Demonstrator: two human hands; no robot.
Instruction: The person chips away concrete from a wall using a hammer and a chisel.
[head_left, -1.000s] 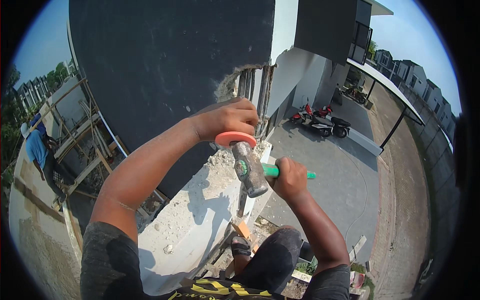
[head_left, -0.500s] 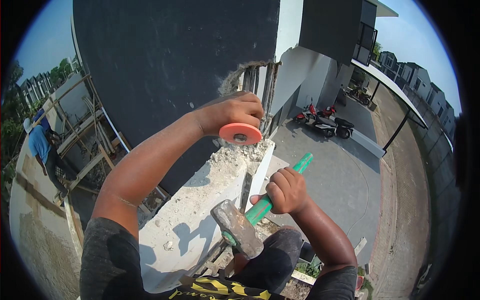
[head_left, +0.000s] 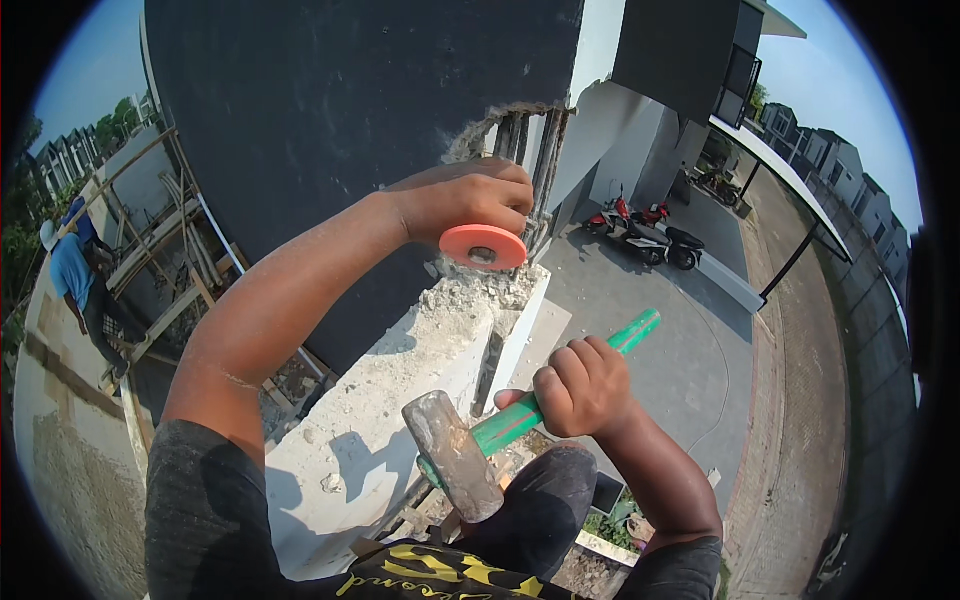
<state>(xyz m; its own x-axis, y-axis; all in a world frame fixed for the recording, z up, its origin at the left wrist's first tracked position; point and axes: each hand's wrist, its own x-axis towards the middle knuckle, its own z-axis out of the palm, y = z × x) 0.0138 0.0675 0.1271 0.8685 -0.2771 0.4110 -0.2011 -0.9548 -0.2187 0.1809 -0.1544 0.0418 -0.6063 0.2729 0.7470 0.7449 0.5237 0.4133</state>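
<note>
My left hand (head_left: 480,200) is closed around a chisel, of which the round orange hand guard (head_left: 462,240) and the dark metal striking end (head_left: 482,256) show. Its shaft and tip are hidden beneath the guard and fist. It is held over the broken top of a white wall (head_left: 400,365), beside exposed steel bars (head_left: 545,165) in a broken-out gap in the dark wall (head_left: 330,110). Lower right, my right hand (head_left: 585,385) grips the green handle of a sledgehammer (head_left: 452,455). The hammer's worn steel head is nearer my body, apart from the chisel.
Rubble and dust lie on the wall top. Down to the right are a paved yard (head_left: 670,350) with parked motorcycles (head_left: 645,240) and a canopy (head_left: 785,185). At left a person in a blue shirt (head_left: 72,275) stands by wooden scaffolding (head_left: 165,260). My knee (head_left: 545,505) is below the hammer.
The hammer has shifted slightly left at its head, and its handle end has swung right, so it lies flatter. My left hand keeps its hold on the chisel; the view has shifted slightly.
</note>
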